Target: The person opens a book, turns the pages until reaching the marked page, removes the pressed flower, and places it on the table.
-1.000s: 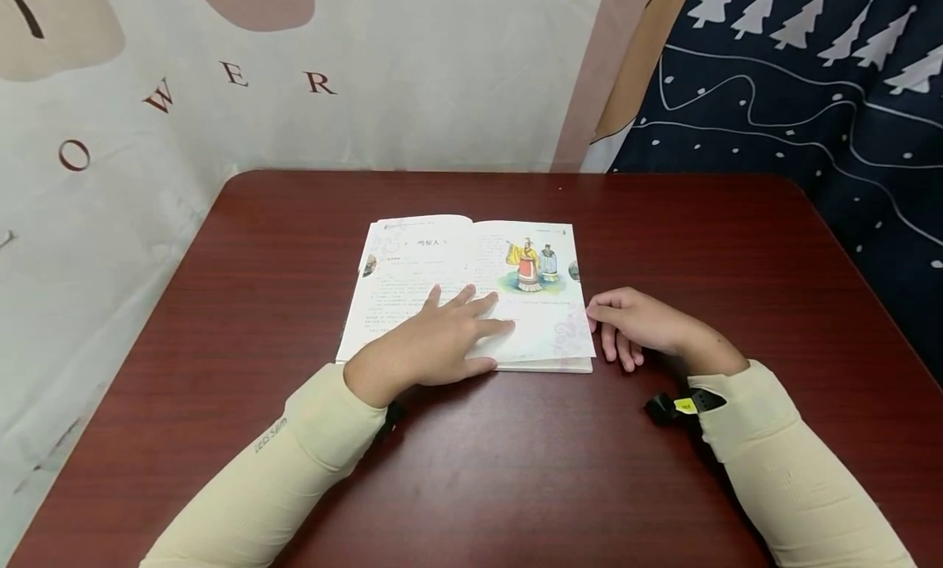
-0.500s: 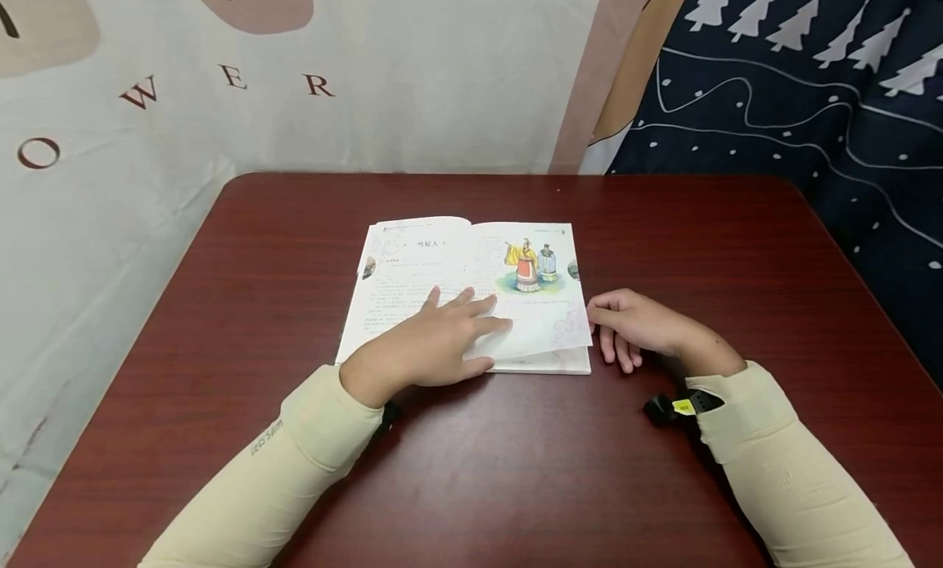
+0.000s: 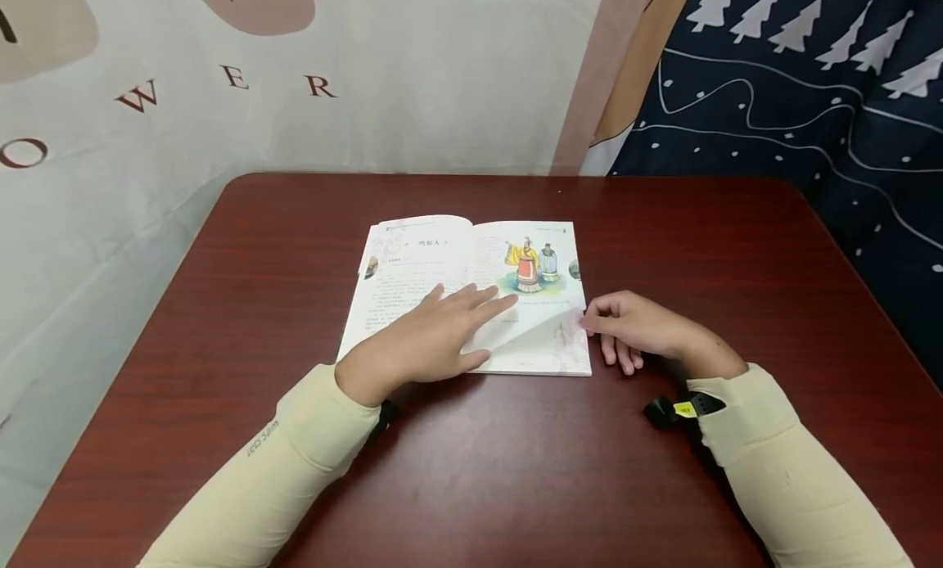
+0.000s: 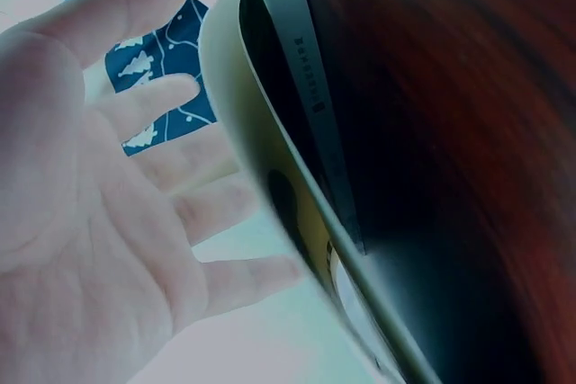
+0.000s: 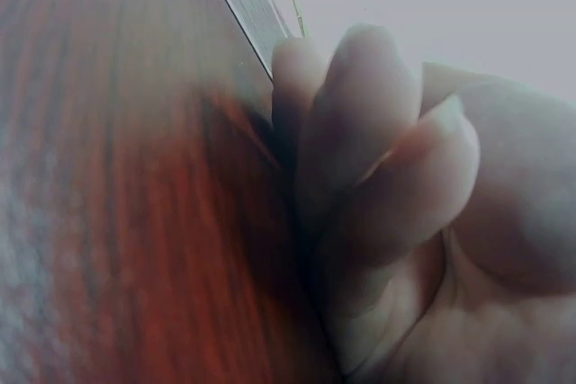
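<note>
An open book (image 3: 412, 265) with printed text on its left side lies on the table. Its right page (image 3: 525, 318) carries a picture of two robed figures, and the lower right corner is curled up, baring the page beneath. My left hand (image 3: 423, 339) is spread across the lower middle of the book; in the left wrist view its fingers are straight beside the book's raised edge (image 4: 310, 69). At the right edge, my right hand (image 3: 637, 322) pinches the lifted page between thumb and index finger. In the right wrist view the other fingers (image 5: 360, 123) are curled beside the book, and the pinch is hidden.
The dark red table (image 3: 516, 470) extends all around the book. Behind it hang a pale curtain (image 3: 442, 77) with letters and a navy curtain (image 3: 773, 126) with white trees. A black wrist strap (image 3: 663, 410) with a yellow tag sits under the right sleeve.
The right page's lower corner has been lifted and curled upward from nearly flat, uncovering the page beneath. My left fingers have shifted slightly; my right hand has barely moved.
</note>
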A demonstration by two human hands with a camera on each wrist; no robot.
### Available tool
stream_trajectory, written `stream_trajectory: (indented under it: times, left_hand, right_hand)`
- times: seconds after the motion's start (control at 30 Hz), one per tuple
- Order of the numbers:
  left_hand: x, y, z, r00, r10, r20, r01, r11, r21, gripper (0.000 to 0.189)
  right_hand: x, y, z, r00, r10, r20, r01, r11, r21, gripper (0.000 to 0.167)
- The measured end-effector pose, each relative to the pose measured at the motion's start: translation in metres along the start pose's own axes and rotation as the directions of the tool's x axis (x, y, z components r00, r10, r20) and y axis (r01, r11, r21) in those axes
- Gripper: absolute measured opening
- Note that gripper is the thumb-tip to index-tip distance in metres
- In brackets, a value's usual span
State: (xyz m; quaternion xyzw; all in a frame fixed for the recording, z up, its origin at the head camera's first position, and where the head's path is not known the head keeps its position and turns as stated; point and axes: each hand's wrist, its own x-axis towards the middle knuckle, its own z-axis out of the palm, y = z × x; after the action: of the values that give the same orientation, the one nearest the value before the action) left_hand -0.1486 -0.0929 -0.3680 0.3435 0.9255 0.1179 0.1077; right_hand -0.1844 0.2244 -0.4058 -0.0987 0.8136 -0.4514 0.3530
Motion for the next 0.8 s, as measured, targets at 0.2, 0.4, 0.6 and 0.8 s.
stream_trajectory:
  times: [0.2, 0.4, 0.6, 0.8]
  left_hand:
    - [0.0011, 0.0009, 0.0017, 0.997, 0.032, -0.071, -0.029, 0.999, 0.037, 0.091]
    - [0.0042, 0.0029, 0.0045, 0.988, 0.072, -0.139, -0.060, 0.994, 0.088, 0.106]
    - [0.0043, 0.0017, 0.0070, 0.968, 0.132, -0.214, -0.098, 0.982, 0.163, 0.106]
    - [0.0041, 0.0005, 0.0064, 0.949, 0.183, -0.258, -0.120, 0.963, 0.243, 0.097]
  right_hand:
    - [-0.0006, 0.0005, 0.0005, 1.000, -0.006, -0.002, 0.006, 1.000, 0.001, 0.030]
    - [-0.0005, 0.0012, 0.0004, 1.000, -0.007, -0.008, 0.007, 1.000, 0.003, 0.026]
    - [0.0001, 0.0031, 0.0018, 1.000, -0.013, 0.003, 0.013, 1.000, -0.001, 0.024]
    - [0.0001, 0.0033, 0.0030, 1.000, -0.021, -0.013, 0.021, 1.000, 0.007, 0.025]
